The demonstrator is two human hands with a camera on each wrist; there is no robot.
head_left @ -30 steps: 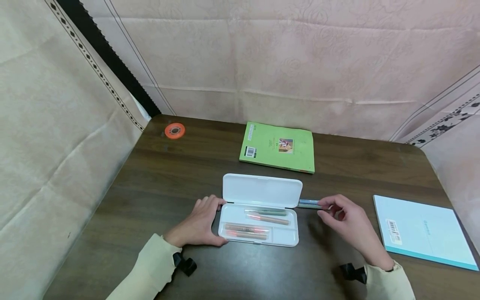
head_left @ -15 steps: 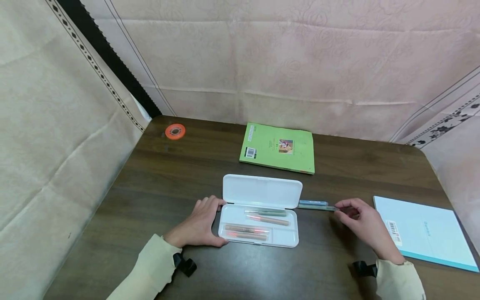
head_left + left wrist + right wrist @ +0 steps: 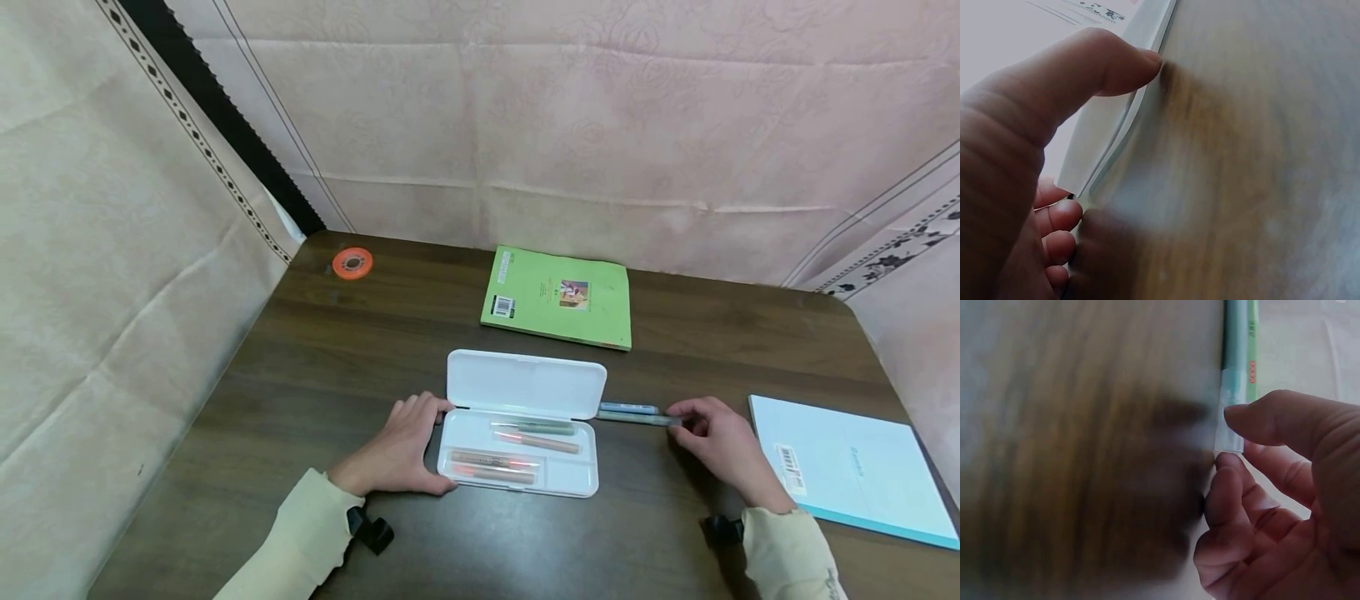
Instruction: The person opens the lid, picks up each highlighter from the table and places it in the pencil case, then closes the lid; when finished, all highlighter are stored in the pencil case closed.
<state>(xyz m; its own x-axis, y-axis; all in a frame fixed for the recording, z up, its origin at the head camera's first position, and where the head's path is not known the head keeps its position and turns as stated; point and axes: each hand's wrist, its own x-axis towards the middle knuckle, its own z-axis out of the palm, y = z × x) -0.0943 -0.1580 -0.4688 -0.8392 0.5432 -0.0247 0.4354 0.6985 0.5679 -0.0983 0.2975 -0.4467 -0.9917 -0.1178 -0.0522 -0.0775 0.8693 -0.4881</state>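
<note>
An open white pencil case [image 3: 573,477] lies mid-table in the head view, its lid [image 3: 525,383] tilted back. Several pens [image 3: 491,467] in green, orange and pink tones lie inside. My left hand [image 3: 405,446] grips the case's left end, thumb [image 3: 1129,69] on the front edge and fingers at the back corner. Right of the case, a blue pen [image 3: 630,408] and a greenish pen [image 3: 637,418] lie side by side on the table. My right hand [image 3: 720,442] pinches the greenish pen's right end, a clear tip [image 3: 1230,434] in the right wrist view.
A green book [image 3: 555,296] lies behind the pencil case. To the right of my right hand rests a light blue notebook [image 3: 855,467]. An orange ring-shaped roll [image 3: 352,263] sits at the table's far left corner. Cloth [image 3: 570,133] hangs behind the table.
My right hand has shifted right from the blue pen's end to the greenish pen's end, leaving the blue pen on the table. The left hand keeps its place on the case.
</note>
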